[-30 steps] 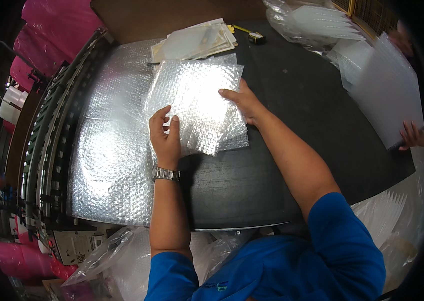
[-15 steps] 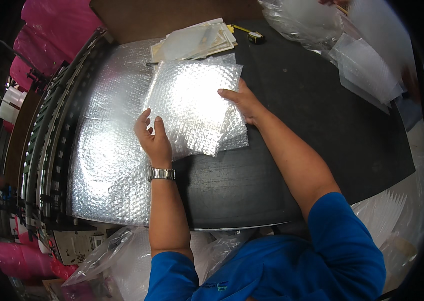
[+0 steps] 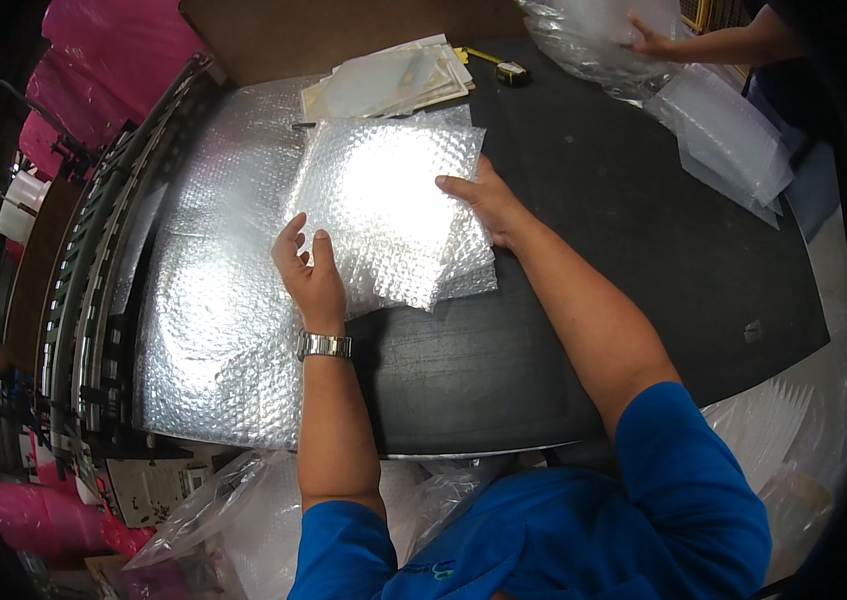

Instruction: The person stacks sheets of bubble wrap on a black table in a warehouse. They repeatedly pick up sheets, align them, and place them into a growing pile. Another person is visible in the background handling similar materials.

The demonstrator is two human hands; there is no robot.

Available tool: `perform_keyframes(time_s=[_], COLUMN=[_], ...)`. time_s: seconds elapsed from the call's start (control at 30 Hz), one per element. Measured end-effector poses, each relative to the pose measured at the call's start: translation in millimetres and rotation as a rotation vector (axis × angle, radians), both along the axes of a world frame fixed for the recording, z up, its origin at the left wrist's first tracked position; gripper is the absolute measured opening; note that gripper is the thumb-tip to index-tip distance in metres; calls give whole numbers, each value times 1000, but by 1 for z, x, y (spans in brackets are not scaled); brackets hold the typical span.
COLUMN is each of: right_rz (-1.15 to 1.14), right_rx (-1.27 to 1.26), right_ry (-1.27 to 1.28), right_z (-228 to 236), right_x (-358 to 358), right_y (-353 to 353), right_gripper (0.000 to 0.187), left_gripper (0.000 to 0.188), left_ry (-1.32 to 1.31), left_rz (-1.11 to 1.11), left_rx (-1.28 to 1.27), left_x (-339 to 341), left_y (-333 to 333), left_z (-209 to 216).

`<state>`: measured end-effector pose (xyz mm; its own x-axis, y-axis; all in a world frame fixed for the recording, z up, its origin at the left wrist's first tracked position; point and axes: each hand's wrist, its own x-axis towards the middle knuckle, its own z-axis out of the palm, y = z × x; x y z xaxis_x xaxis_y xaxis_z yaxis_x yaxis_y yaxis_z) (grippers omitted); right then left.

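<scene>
A small stack of silvery bubble-wrap sheets (image 3: 373,190) lies over the middle of the black table. My right hand (image 3: 483,205) grips its right edge, thumb on top and the other fingers underneath. At the stack's lower left edge, my left hand (image 3: 311,280) is open, with thumb and fingers apart. A metal-band watch circles the left wrist. Beneath and to the left, a larger silvery bubble sheet (image 3: 213,330) stretches from the machine side across the table. Strong glare whitens both silvery surfaces.
Rollers of a machine (image 3: 73,300) line the table's left side. Pale flat sheets (image 3: 383,82) and a tape measure (image 3: 511,73) lie at the back. At far right, another person's hand (image 3: 653,40) is beside clear bubble sheets (image 3: 728,140). Pink rolls (image 3: 123,50) stand far left.
A strip of silvery sheet now shows at the machine's rollers on the left. The other person's hand and arm have come into view at upper right. My hands have barely moved.
</scene>
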<state>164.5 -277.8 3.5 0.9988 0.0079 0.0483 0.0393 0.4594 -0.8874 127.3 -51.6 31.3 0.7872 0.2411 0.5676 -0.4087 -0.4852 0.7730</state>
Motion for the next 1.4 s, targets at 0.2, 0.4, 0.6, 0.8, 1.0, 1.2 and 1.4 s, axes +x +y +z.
perform_keyframes(time_s=[0.2, 0.4, 0.6, 0.8, 1.0, 1.2, 1.4], right_rz=[1, -4, 1, 17, 1, 6, 18], right_rx=[-2, -9, 8, 7, -18, 0, 19], right_ry=[-4, -19, -4, -22, -28, -9, -27], right_z=[1, 1, -1, 1, 2, -1, -5], right_x=[0, 0, 0, 0, -1, 0, 3], right_y=[0, 1, 0, 0, 0, 1, 0], right_gripper=[68, 66, 65, 64, 63, 65, 66], left_gripper=[33, 37, 39, 37, 37, 36, 32], left_ry=[16, 98, 199, 185, 183, 162, 54], left_rz=[-1, -85, -237, -247, -249, -231, -197], left_rx=[-7, -26, -35, -55, -53, -53, -79], left_x=[1, 4, 2, 3, 4, 4, 2], left_y=[1, 3, -5, -4, -4, -3, -3], left_z=[-1, -7, -9, -9, -10, -11, -8])
